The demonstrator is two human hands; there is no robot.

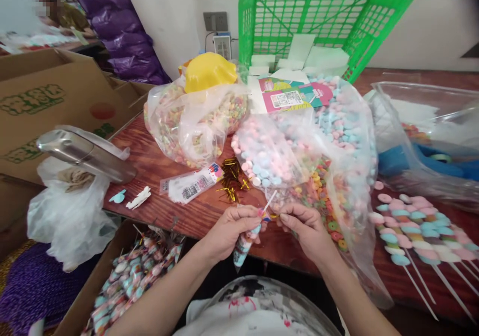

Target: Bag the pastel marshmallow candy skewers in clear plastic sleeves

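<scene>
A candy skewer in a clear printed wrapper (244, 246) points downward, its white stick (270, 201) sticking up. My left hand (234, 231) is closed around the gathered neck of that wrapper. Close by on the right, my right hand (301, 224) pinches a gold twist tie (274, 216) at the neck. Beyond my hands lie a pile of gold twist ties (232, 174) and a stack of flat printed wrappers (192, 184). Unwrapped candy skewers (415, 226), pink, blue and white, rest on the table to the right.
Bags of ring candies (168, 121) and pastel candies (348, 136) fill the table (149, 201) behind. A green basket (243, 27) stands at the back. A steel flask (90, 154) lies left, above a box of wrapped skewers (130, 276). Another person (71, 19) sits far left.
</scene>
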